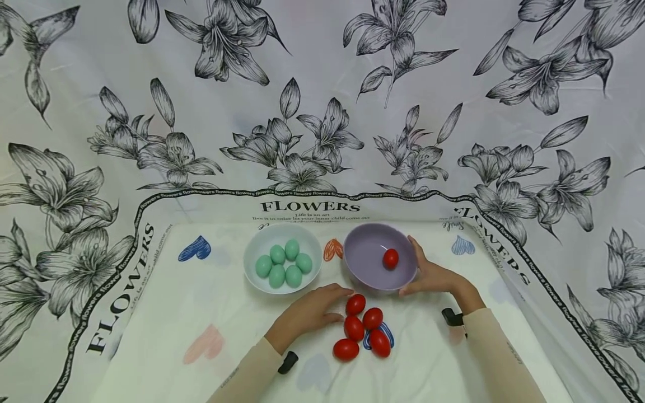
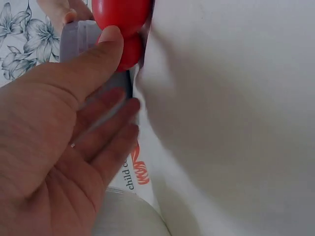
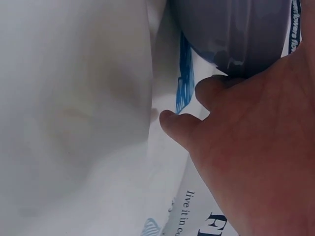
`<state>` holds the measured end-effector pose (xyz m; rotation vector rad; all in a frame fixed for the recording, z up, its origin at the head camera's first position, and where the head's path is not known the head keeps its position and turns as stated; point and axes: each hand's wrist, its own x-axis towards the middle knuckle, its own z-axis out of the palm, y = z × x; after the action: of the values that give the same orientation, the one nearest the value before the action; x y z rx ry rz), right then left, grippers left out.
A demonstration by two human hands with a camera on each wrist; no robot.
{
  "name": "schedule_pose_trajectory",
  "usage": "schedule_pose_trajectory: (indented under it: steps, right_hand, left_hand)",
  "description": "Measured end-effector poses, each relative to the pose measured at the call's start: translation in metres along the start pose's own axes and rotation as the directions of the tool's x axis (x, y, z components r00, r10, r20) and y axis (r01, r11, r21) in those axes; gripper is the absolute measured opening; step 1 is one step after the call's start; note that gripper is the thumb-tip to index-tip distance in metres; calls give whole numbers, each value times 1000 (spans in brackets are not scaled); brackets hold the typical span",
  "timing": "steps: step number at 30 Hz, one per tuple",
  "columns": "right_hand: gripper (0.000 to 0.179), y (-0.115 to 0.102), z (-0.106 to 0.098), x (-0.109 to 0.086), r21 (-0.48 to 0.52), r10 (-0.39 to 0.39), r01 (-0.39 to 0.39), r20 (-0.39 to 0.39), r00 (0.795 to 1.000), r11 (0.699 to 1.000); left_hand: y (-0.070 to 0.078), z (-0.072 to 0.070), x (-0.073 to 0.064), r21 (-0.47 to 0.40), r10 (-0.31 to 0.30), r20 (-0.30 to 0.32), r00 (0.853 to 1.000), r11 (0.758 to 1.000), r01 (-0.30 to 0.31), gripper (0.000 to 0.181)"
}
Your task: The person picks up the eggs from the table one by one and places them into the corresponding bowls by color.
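Note:
Several glossy red eggs (image 1: 354, 328) lie in a loose cluster on the cloth. My left hand (image 1: 314, 310) reaches in from their left with fingers and thumb spread apart, nothing held between them. In the left wrist view, its thumb overlaps a red egg (image 2: 120, 14). Beyond the cluster stands a purple bowl (image 1: 363, 246) with a single red egg (image 1: 390, 258) inside. My right hand (image 1: 434, 277) holds this bowl by its right side, fingers along the wall and thumb toward the near side. The right wrist view shows fingers against the bowl's outer wall (image 3: 241, 39).
Left of the purple bowl, a white bowl (image 1: 256, 246) contains several mint-green eggs (image 1: 277, 254). Both bowls stand toward the far edge of the table, on a white cloth (image 1: 166, 313) printed with hearts. Behind hangs a flower-patterned fabric (image 1: 322, 67).

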<state>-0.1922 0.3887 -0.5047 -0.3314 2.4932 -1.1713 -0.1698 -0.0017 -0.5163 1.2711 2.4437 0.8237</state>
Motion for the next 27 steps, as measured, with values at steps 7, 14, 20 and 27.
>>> schedule_pose_trajectory:
  steps: [7,14,20,27]
  right_hand:
    - [154,-1,-1,-3,21,4,-4,-7,1000,1000]
    - [153,1,7,1,44,-14,14,-3,1000,999]
    - [153,-3,0,-1,31,-8,8,-16,1000,999]
    - [152,-2,4,-1,30,-9,10,-16,1000,999]
  left_hand:
    - [-7,-1,30,-29,125,108,986,992,-122,61]
    - [-14,0,32,-20,105,157,982,995,-103,54]
    - [-17,-1,31,-89,70,135,988,994,-58,56]
    - [-16,0,22,-83,100,181,978,993,-87,67]
